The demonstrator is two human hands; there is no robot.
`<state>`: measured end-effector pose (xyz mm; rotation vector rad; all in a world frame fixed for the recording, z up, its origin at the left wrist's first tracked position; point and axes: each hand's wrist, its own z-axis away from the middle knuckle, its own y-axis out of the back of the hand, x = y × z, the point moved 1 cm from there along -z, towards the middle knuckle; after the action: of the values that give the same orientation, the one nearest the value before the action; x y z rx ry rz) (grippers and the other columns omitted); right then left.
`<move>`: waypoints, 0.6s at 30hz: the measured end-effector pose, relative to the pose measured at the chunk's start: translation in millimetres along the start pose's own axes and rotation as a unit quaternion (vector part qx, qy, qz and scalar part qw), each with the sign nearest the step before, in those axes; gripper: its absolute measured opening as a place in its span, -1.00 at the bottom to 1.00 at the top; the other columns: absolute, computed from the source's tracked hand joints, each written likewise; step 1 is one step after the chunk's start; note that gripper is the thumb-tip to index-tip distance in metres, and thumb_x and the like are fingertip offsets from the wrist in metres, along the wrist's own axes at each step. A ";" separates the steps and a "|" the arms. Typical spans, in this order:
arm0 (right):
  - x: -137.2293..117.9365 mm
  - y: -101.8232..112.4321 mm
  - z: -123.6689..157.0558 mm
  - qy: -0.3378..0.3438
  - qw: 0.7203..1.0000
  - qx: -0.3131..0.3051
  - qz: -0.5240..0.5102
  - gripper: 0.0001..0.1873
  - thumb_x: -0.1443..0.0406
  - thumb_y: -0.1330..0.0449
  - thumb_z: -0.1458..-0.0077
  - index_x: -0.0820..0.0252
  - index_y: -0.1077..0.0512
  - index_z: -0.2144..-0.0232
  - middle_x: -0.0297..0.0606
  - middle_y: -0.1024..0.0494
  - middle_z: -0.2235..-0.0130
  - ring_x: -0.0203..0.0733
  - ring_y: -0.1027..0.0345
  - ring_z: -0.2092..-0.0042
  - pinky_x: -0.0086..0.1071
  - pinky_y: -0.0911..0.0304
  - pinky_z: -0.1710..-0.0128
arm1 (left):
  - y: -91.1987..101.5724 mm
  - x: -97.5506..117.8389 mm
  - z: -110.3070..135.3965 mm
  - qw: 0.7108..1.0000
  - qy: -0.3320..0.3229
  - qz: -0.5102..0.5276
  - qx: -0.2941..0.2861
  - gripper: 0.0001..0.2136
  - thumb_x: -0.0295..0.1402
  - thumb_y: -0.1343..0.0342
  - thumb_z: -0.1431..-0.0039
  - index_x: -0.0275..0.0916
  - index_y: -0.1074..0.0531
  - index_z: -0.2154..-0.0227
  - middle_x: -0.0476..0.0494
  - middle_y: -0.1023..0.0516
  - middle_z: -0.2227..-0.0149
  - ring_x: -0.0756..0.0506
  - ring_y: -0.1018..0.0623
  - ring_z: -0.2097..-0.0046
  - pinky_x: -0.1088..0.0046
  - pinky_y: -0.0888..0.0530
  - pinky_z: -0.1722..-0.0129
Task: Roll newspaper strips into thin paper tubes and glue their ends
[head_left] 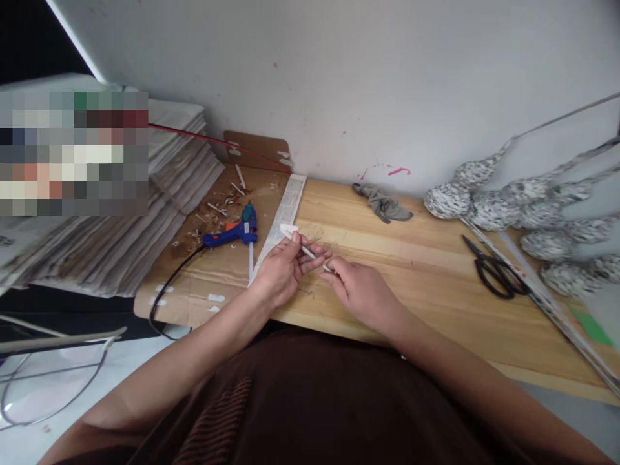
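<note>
My left hand (283,268) and my right hand (358,290) meet over the wooden table (436,284), both pinched on a thin rolled strip of newspaper (310,253) held between them. The left fingers grip its upper left end, where a small white flap sticks out. The right fingers close on its lower right end. A long strip of newspaper (285,213) lies flat just left of the hands.
A blue glue gun (232,232) with a black cord rests on stained cardboard (203,284) at left. Stacked newspapers (145,219) rise behind it. A grey rag (382,203), black scissors (496,274) and several rolled-paper balls (484,200) with paper rods lie at right.
</note>
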<state>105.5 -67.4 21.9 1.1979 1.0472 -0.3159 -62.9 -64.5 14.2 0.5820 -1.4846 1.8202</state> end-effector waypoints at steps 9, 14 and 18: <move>5.0 -0.5 -5.3 -0.047 0.989 -0.090 -0.105 -0.59 0.00 0.08 -0.29 0.19 -0.32 0.31 -0.37 -0.32 0.56 -0.28 -0.19 0.53 -0.38 -0.11 0.47 | 2.6 -2.7 -1.0 1.000 -0.018 0.005 -0.009 -0.78 -0.22 -0.05 -0.28 -0.28 -0.35 0.36 -0.09 -0.54 0.42 -0.06 -0.63 0.24 0.47 -0.57 0.22; -1.3 -2.2 1.2 0.056 0.979 0.004 0.197 -0.66 0.14 0.11 -0.34 0.22 -0.37 0.17 -0.09 -0.57 0.25 -0.10 -0.42 0.30 -0.31 -0.11 0.32 | 1.9 -4.1 -1.7 0.999 -0.035 -0.009 0.001 -0.77 -0.21 -0.13 -0.23 -0.28 -0.34 0.37 -0.07 -0.54 0.42 -0.06 -0.63 0.26 0.41 -0.57 0.17; 0.4 -4.9 1.7 0.046 0.976 -0.005 0.211 -0.65 0.15 0.12 -0.35 0.23 -0.37 0.18 -0.08 -0.58 0.24 -0.10 -0.43 0.31 -0.32 -0.11 0.34 | 1.4 -4.6 -0.9 0.999 -0.038 -0.021 -0.009 -0.82 -0.28 -0.17 -0.20 -0.29 -0.35 0.35 -0.08 -0.55 0.42 -0.04 -0.63 0.28 0.44 -0.57 0.21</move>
<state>103.2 -70.7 18.6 1.3999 0.8440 0.0786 -60.9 -64.9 9.8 0.6761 -1.5261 1.7697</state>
